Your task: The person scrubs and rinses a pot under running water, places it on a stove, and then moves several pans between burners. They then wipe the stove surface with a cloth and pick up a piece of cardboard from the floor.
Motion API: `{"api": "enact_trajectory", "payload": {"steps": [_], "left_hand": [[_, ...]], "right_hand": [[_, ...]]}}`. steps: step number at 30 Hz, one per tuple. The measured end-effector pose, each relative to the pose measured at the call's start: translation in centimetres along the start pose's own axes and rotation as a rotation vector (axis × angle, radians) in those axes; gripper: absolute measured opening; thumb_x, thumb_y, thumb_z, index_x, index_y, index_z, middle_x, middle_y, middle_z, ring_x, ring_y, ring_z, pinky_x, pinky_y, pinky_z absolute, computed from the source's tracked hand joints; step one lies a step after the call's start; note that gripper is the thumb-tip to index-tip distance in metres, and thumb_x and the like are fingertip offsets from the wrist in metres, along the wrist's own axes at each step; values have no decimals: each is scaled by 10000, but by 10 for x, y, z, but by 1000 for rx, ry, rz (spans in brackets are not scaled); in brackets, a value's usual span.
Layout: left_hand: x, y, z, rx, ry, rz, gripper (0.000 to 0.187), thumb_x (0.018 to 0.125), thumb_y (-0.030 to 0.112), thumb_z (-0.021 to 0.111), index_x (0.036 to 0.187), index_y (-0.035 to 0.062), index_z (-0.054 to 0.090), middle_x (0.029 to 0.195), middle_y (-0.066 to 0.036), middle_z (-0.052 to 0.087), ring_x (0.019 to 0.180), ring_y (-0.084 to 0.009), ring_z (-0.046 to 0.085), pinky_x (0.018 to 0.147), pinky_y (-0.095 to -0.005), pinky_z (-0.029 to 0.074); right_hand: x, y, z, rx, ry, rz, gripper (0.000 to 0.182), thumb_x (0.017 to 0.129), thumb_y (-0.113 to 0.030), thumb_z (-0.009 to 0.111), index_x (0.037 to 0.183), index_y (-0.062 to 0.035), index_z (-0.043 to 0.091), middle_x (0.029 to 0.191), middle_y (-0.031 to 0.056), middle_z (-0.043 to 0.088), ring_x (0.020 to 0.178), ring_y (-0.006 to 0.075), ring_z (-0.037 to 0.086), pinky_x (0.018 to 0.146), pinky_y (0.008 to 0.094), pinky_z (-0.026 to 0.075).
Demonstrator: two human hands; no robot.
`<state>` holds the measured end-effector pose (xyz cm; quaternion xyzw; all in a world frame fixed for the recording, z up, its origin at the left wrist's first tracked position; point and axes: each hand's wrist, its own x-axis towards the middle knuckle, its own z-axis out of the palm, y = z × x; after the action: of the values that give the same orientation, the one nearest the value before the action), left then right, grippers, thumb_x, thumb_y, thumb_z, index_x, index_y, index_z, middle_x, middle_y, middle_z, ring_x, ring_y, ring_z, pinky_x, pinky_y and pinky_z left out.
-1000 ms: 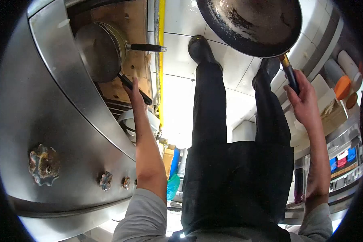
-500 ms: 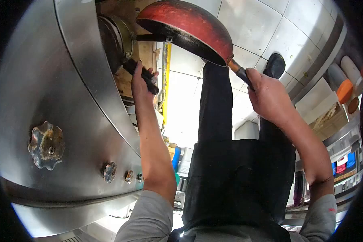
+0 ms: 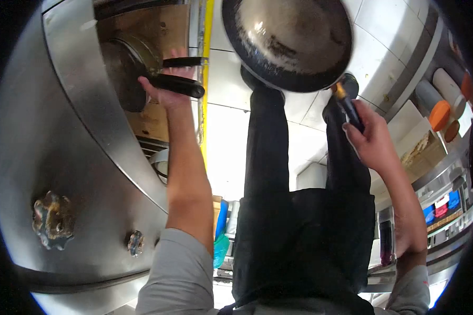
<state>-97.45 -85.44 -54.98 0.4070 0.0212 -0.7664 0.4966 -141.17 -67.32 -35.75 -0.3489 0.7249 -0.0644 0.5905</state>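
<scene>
My right hand [image 3: 372, 134] is closed around the dark handle of a frying pan [image 3: 294, 44], held over the floor. The pan's worn, dark inside faces me, with a pale scratched middle. At the low shelf, my left hand [image 3: 171, 97] is open, its fingers spread behind a black pan handle [image 3: 176, 84] and its thumb beside it. That handle belongs to a dark pan [image 3: 123, 76] resting on the shelf. A second black handle [image 3: 181, 62] sticks out just beyond, across my fingers. Whether my palm touches the handles is hard to see.
A steel counter front [image 3: 84, 142] with worn knobs [image 3: 53, 220] runs along the left. The wooden shelf [image 3: 171, 26] lies under it, by a yellow edge strip [image 3: 207, 31]. White tiles [image 3: 223, 126] cover the floor. Containers with an orange lid [image 3: 439, 116] stand at right.
The frying pan has turned from showing its red outside to showing its inside, and has moved right. My left hand's fingers have spread from their curl around the black handle.
</scene>
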Motion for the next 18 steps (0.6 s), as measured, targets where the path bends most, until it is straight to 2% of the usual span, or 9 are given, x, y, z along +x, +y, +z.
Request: {"api": "enact_trajectory", "payload": {"steps": [1, 2, 3, 6, 7, 9, 10, 12, 18], "left_hand": [[6, 7, -3, -56, -43, -40, 947, 761, 810, 589, 1279, 18, 588, 1393, -190, 539, 1397, -377, 414, 1202, -633, 212], [6, 12, -5, -106, -85, -81, 854, 771, 755, 610, 1194, 15, 631, 1317, -178, 597, 1330, -369, 498, 1186, -624, 247], [-2, 9, 32, -87, 92, -66, 619, 759, 588, 594, 1016, 26, 623, 1097, -146, 646, 1062, -339, 608, 1103, -584, 351], [-17, 22, 36, 75, 132, -97, 571, 733, 530, 610, 985, 18, 607, 1024, -174, 645, 1015, -342, 620, 1041, -572, 419], [-31, 17, 57, 156, 315, -58, 529, 722, 473, 606, 979, 11, 614, 923, -176, 646, 917, -345, 642, 957, -550, 483], [-57, 6, 83, 221, 353, -88, 431, 765, 411, 594, 938, 16, 594, 775, -112, 625, 749, -313, 643, 774, -486, 534], [-72, -1, 94, -48, 452, -147, 345, 784, 361, 602, 915, 45, 564, 774, -78, 613, 732, -247, 641, 738, -433, 533], [-110, -25, 130, -81, 480, -223, 255, 805, 310, 605, 896, 82, 537, 772, -42, 590, 680, -170, 606, 725, -375, 522], [-220, -103, 246, -56, 503, -705, 302, 792, 310, 633, 942, 59, 558, 756, -27, 552, 678, -191, 564, 665, -359, 480]], "right_hand": [[-2, 19, 3, 182, 90, -64, 402, 935, -45, 664, 1299, 56, 526, 1000, 106, 675, 854, 168, 623, 800, 360, 517], [-9, 32, -4, 180, 117, -5, 388, 940, -45, 660, 1288, 64, 527, 997, 87, 664, 845, 158, 616, 775, 345, 509], [-13, 31, -14, 183, 145, 48, 375, 945, -45, 655, 1277, 72, 527, 994, 69, 654, 836, 149, 609, 749, 330, 501], [-29, 25, -39, 257, 194, 187, 341, 955, -49, 643, 1272, 36, 547, 829, 2, 548, 672, 75, 519, 579, 249, 418], [-40, 20, -46, 296, 206, 235, 334, 958, -52, 637, 1271, 26, 550, 801, -11, 523, 636, 64, 495, 547, 244, 396], [-61, 23, -58, 306, 216, 270, 293, 958, -69, 622, 1240, -13, 565, 738, -36, 499, 539, 58, 455, 480, 248, 370], [-74, 24, -63, 321, 217, 278, 284, 957, -73, 621, 1230, -18, 567, 731, -37, 498, 537, 57, 457, 481, 246, 373], [-103, 25, -73, 352, 208, 302, 267, 954, -82, 619, 1210, -28, 572, 717, -39, 494, 532, 56, 463, 481, 243, 377], [-186, 14, -91, 406, 325, 282, 161, 941, -97, 640, 1085, -61, 579, 704, -35, 489, 528, 59, 477, 478, 257, 389]]}}
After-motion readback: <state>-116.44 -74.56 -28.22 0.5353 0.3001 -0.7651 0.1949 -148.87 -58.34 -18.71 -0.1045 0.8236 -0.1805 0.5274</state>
